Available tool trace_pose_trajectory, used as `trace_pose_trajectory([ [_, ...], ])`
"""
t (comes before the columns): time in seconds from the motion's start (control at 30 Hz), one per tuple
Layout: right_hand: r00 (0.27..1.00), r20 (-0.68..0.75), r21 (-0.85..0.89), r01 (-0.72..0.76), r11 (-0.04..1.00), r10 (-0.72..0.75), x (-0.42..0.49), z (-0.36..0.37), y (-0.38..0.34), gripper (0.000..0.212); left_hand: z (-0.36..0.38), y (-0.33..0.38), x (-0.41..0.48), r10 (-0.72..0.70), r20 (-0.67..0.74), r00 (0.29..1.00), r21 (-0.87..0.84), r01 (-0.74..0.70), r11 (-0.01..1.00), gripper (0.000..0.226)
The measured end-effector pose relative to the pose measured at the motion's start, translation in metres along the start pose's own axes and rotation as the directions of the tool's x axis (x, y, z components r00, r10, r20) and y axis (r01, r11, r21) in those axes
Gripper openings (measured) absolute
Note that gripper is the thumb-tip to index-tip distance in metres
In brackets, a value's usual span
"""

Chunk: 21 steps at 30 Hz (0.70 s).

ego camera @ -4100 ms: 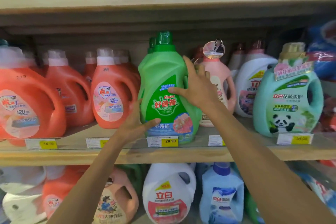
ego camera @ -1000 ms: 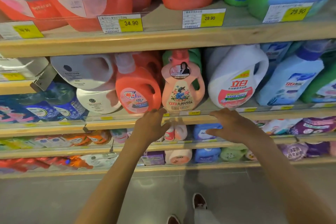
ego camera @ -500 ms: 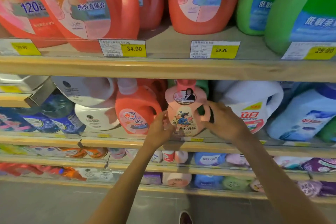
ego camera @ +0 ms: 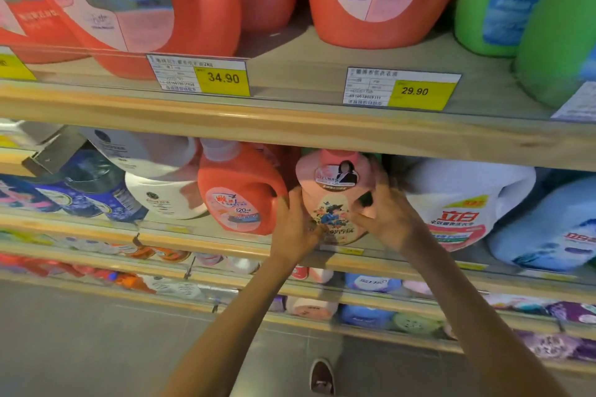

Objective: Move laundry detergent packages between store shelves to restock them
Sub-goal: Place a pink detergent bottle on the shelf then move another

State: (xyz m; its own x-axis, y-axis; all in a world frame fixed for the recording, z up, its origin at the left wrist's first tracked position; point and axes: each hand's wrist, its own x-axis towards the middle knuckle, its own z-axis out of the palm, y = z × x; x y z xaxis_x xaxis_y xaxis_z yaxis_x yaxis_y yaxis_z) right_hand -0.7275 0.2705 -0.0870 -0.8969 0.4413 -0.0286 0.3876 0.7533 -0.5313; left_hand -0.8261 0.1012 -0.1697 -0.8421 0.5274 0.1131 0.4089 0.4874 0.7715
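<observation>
One upright pink bottle (ego camera: 332,200), cap up

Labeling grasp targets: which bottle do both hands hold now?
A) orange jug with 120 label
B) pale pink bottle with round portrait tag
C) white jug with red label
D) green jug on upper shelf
B: the left hand and right hand grip opposite sides of the pale pink bottle.

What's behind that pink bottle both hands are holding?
Only a green sliver shows behind the pink bottle, beside its cap; it is probably another bottle. The pink bottle, the left hand and the right hand cover the rest.
</observation>
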Motion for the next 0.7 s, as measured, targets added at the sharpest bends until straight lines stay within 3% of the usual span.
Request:
trace_pose_trajectory([
  [0.27,1.000,-0.025,-0.031,0.018,0.999,-0.019,0.005,0.000,-0.001,0.132,-0.002,-0.013,0.009,0.016,0.137,0.990,-0.212,0.013,0.977,0.084],
  [0.53,1.000,0.016,0.016,0.019,1.000,-0.019,0.013,0.004,0.007,0.142,0.000,-0.029,0.011,0.109,0.158,0.981,-0.171,-0.082,0.982,0.098],
  [0.7,0.998,-0.057,0.026,0.014,1.000,-0.012,0.017,0.015,0.015,0.136,-0.002,-0.032,0.016,0.109,0.182,0.977,-0.061,-0.099,0.993,0.097],
])
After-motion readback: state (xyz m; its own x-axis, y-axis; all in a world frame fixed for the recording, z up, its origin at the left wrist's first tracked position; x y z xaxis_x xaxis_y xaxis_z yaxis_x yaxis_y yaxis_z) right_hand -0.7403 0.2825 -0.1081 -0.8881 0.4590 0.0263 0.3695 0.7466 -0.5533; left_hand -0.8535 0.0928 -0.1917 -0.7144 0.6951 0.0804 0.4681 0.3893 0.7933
